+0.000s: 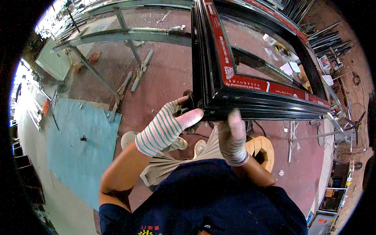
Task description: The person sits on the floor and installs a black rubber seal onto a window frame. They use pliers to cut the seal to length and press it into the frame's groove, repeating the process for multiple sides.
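Note:
A large black window frame [258, 107], with red protective film along its faces, lies raised in front of me on supports. My left hand [166, 124], in a white glove with green stripes, is at its near left corner. Those fingers curl round something dark, partly hidden, and the thumb lies along the corner. Just right of it, my right hand [234, 139], in a matching glove, is close under the frame's near edge. Its thumb points up; motion blurs it and its fingers are hidden. A thin black cord or strip [259, 127] hangs near that hand.
Metal stand rails [156, 36] run across the far left. A blue-green sheet [80, 149] covers the floor at left. A round tan stool-like object [266, 150] stands by my right forearm. A fan [355, 124] and stacked metal profiles [325, 37] are at right.

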Action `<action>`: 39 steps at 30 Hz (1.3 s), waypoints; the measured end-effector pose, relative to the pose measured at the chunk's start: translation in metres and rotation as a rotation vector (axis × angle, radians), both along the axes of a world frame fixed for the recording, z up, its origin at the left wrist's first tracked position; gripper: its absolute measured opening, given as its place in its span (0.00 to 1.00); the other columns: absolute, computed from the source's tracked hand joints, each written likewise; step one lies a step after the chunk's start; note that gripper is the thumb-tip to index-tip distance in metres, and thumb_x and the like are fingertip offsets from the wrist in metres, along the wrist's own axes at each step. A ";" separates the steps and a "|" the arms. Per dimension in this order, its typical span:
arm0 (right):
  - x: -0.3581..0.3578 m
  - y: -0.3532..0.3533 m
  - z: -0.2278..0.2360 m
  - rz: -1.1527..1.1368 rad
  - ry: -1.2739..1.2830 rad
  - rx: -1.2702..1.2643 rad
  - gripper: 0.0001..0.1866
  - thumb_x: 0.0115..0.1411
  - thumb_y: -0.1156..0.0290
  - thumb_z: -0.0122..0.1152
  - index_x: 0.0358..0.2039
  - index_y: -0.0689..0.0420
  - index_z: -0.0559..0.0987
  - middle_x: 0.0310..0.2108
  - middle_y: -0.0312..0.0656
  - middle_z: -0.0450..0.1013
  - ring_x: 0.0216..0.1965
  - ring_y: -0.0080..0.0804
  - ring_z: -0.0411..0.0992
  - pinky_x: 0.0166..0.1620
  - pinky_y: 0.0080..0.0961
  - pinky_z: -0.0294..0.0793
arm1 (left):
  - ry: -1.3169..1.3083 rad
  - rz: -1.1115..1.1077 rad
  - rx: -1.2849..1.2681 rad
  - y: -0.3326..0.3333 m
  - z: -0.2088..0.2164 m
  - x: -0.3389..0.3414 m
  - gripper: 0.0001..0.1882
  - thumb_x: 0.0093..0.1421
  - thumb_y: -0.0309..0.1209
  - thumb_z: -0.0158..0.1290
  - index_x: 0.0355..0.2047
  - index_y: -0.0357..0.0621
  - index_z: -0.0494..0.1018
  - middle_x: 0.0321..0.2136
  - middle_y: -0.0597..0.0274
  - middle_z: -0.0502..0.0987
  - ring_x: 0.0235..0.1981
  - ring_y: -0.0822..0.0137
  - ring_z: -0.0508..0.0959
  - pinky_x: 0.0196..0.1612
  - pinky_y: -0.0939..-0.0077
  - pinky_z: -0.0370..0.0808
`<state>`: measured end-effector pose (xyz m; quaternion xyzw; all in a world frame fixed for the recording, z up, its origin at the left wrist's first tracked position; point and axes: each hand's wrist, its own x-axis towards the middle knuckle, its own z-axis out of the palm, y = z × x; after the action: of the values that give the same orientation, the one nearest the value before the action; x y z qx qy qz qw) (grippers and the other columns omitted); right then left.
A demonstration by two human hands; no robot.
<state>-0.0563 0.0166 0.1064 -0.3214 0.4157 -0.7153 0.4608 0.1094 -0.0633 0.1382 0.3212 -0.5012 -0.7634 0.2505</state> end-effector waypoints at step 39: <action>-0.247 0.078 -0.018 -0.096 -0.237 -0.148 0.25 0.65 0.53 0.44 0.52 0.61 0.71 0.45 0.43 0.74 0.42 0.34 0.73 0.49 0.31 0.71 | -0.886 0.367 -1.695 0.025 0.096 -0.081 0.32 0.34 0.45 0.70 0.37 0.39 0.73 0.34 0.52 0.75 0.39 0.52 0.75 0.47 0.64 0.71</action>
<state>-0.3032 0.0949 0.0881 -0.2474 0.3193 -0.7982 0.4469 0.0280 -0.0385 0.2346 0.3658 -0.8754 0.0914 0.3025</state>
